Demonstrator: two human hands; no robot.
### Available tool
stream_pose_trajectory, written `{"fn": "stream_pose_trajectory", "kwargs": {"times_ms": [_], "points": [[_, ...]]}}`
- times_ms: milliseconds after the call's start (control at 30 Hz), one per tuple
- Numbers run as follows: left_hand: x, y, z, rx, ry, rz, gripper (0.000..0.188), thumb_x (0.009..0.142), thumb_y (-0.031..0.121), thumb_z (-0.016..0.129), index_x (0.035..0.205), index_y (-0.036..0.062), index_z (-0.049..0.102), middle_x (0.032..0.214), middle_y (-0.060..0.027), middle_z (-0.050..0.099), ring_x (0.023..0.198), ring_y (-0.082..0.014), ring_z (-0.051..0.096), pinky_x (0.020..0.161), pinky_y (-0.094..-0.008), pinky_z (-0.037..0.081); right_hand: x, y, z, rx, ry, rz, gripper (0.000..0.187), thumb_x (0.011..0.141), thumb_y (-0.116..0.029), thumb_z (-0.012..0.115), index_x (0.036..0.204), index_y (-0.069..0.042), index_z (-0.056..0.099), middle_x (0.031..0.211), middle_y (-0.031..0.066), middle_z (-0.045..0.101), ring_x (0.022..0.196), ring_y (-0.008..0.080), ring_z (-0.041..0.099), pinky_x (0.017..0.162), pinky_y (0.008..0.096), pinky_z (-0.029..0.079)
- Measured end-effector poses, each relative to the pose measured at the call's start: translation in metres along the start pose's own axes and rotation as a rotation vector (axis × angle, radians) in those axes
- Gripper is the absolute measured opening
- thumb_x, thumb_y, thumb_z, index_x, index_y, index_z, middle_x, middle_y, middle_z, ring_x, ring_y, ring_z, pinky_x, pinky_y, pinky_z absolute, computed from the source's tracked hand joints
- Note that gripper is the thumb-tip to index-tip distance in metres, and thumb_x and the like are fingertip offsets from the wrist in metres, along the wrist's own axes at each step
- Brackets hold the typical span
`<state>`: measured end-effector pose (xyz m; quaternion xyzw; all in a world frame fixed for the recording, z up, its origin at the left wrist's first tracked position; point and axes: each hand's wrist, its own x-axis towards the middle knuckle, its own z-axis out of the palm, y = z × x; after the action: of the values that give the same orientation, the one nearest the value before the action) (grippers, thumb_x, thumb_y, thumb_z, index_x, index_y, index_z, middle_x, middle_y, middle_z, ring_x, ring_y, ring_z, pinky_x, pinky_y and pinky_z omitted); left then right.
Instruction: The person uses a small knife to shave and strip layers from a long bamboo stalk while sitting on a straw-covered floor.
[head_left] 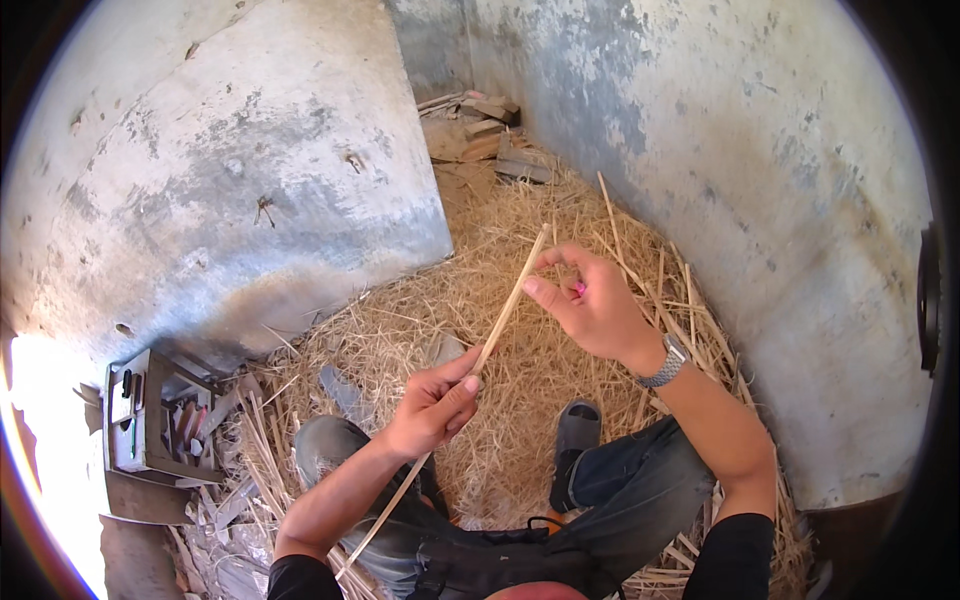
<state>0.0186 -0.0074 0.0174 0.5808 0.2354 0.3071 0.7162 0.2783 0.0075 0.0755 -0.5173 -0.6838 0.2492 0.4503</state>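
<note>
Pale strip: this long, slim piece (pixel 505 315) is up in front of me, above the straw, and everything else I place by it.
Strip's long axis: it slants from low near my left knee up and away to the right, its far tip topmost.
Left hand: my left hand (pixel 435 408) is clenched around the strip partway along, thumb on top; a thinner length trails below the fist toward me.
Right hand: my right hand (pixel 600 310) is just right of the strip's upper stretch, fingers curled, thumb and forefinger aimed at its edge; I cannot tell whether they touch or pinch it. A small pink spot shows in there, too small to make out.
Nearer hand: the left, being on the strip; from the right hand, the upper stretch lies immediately to the left.
Straw: a loose litter (pixel 390 315) spreads beneath the strip.
Loose stalks: longer pieces (pixel 690 310) lie right of the strip, along the wall (pixel 800 250).
Grey box: it (pixel 155 463) stands well left of the strip, small things inside.
Dark shoe: mine (pixel 578 425), below and right of the strip.
</note>
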Motion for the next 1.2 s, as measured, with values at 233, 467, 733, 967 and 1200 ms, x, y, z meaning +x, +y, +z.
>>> {"fn": "stream_pose_trajectory", "kwargs": {"times_ms": [233,467,733,967,1200], "points": [[0.004,-0.016,0.0,0.001,-0.003,-0.077,0.05,0.105,0.018,0.05,0.153,0.0134,0.036,0.058,0.0036,0.042,0.048,-0.0042,0.039,0.044,-0.0206,0.037,0.006,0.021,0.002,-0.03,0.043,-0.068,0.034,0.095,-0.034,0.065,0.098,0.0,0.063,0.05,-0.0017,0.046,0.043,0.007,0.041,0.042,0.0275,0.029],[0.004,-0.02,0.001,0.085,0.069,-0.109,0.042,0.102,0.014,0.057,0.144,0.0132,0.052,0.06,0.0019,0.048,0.051,-0.0065,0.047,0.047,-0.0207,0.043,0.005,0.02,-0.008,0.043,0.12,-0.025,0.021,0.098,-0.022,0.061,0.096,-0.001,0.06,0.06,-0.0017,0.048,0.049,0.0047,0.039,0.046,0.0255,0.031],[0.008,-0.032,-0.003,-0.14,0.073,-0.048,0.041,0.099,0.006,0.058,0.14,0.0139,0.057,0.059,0.0024,0.045,0.049,-0.0061,0.039,0.045,-0.0227,0.033,0.004,0.022,-0.01,0.057,0.077,0.02,0.029,0.102,-0.032,0.056,0.102,-0.003,0.056,0.065,-0.0041,0.045,0.053,0.0028,0.035,0.05,0.023,0.03],[0.009,-0.028,-0.001,-0.224,0.065,-0.071,0.043,0.1,0.006,0.056,0.142,0.0161,0.055,0.058,0.0034,0.042,0.049,-0.0062,0.036,0.045,-0.0229,0.028,0.002,0.025,-0.013,0.033,0.136,-0.045,0.045,0.106,-0.042,0.042,0.094,-0.002,0.058,0.06,0.0041,0.045,0.053,0.0113,0.041,0.051,0.0309,0.033],[0.006,-0.028,-0.001,-0.199,0.085,-0.051,0.044,0.1,0.008,0.057,0.143,0.0143,0.054,0.058,0.0046,0.042,0.049,-0.0051,0.036,0.046,-0.0223,0.028,0.004,0.022,-0.013,-0.132,0.143,-0.063,0.031,0.105,-0.027,0.052,0.095,0.001,0.062,0.059,0.0,0.047,0.051,0.0077,0.043,0.049,0.0279,0.037]]}}
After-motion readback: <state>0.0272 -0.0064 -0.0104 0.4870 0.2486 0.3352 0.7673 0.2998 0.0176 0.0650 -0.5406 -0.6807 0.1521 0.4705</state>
